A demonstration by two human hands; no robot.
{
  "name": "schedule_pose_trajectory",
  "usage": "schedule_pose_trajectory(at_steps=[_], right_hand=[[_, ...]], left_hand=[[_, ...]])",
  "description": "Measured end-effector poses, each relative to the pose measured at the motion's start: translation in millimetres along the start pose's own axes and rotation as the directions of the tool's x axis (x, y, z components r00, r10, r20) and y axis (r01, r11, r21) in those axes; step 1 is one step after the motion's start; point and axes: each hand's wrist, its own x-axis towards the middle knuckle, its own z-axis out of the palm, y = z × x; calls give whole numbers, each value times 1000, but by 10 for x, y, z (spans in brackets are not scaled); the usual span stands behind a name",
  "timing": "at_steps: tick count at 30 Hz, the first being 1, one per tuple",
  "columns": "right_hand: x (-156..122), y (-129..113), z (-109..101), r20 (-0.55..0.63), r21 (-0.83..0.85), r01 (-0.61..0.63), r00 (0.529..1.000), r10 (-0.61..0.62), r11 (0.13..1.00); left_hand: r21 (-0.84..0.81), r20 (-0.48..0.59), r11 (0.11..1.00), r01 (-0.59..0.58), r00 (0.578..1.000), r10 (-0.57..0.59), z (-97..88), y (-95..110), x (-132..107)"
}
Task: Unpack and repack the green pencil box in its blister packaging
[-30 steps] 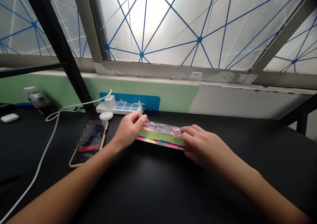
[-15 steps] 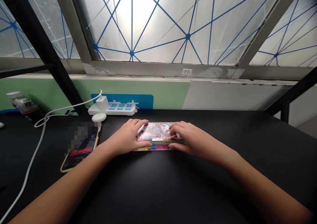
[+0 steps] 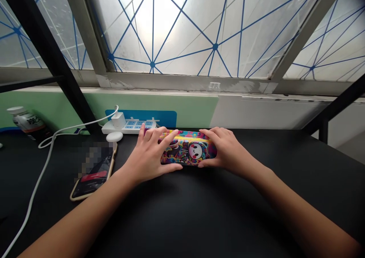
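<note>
Case [image 3: 195, 151] lies nearer than the strip [image 3: 137, 126] and to its right; left hand [image 3: 149, 153] and right hand [image 3: 228, 149] clamp its ends, thumbs nearside; best press evenly, though its underside is hidden

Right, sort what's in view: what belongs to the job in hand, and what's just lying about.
In the job:
- patterned case, between both hands
- left hand
- right hand

Lying about:
- phone
- power strip
- white plug
- white cable
- bottle
- round white object
</note>
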Motion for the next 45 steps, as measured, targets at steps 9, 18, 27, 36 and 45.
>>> schedule_pose_trajectory(at_steps=[9,18,27,36,45], right_hand=[[-34,-259,-84,61,-150,113,993,-104,982],[-87,-485,89,191,-60,181,967,-166,982],[-118,-477,279,238,117,183,949,-206,976],[-161,-93,-68,449,266,10,884,-133,964],[-223,-13,-103,282,55,-64,958,46,996]], left_hand=[[14,45,1000,27,999,-28,-83,108,27],[-8,275,1000,8,961,-5,-12,139,11],[-147,319,972,183,939,-129,185,88,-66],[-176,395,942,286,897,-199,134,59,-52],[-163,412,947,277,891,-190,108,66,-71]])
